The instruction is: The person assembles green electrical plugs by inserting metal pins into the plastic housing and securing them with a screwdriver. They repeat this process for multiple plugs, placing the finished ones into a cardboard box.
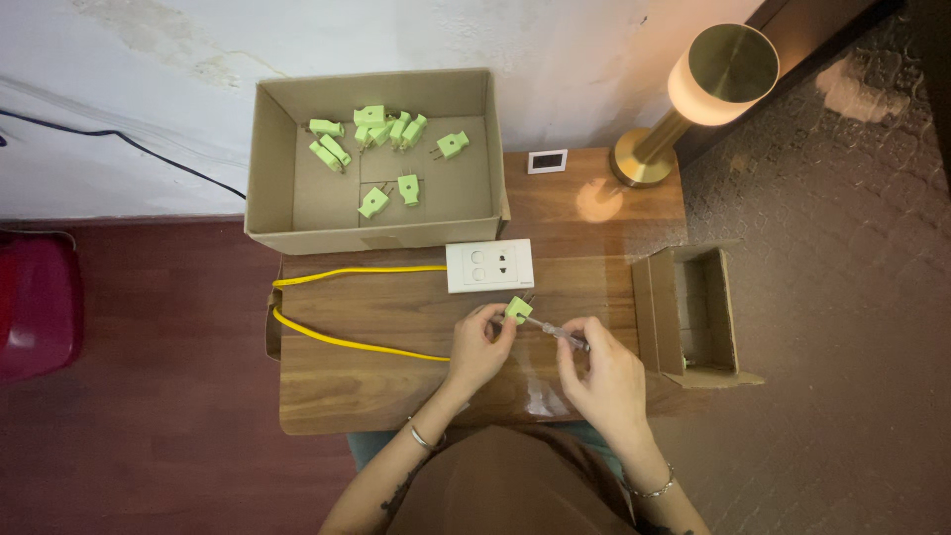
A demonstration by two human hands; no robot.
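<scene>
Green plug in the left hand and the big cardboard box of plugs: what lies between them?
In the head view, a white socket plate sits on the wooden table between the green plug and the box.

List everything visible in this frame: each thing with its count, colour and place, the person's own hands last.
Large box: one, brown cardboard, table's far left.
Loose plugs: about ten, light green, inside the large box.
Socket plate: one, white, mid-table.
Cable: one, yellow, looping from the socket plate.
Small box: one, brown cardboard, right edge.
Lamp: one, brass, lit, far right corner.
Small display: one, white, beside the lamp.
Table: one, dark wood.
Held plug: one, light green.
Screwdriver: one, at the held plug.
Left hand: grips the held plug.
Right hand: grips the screwdriver.
</scene>
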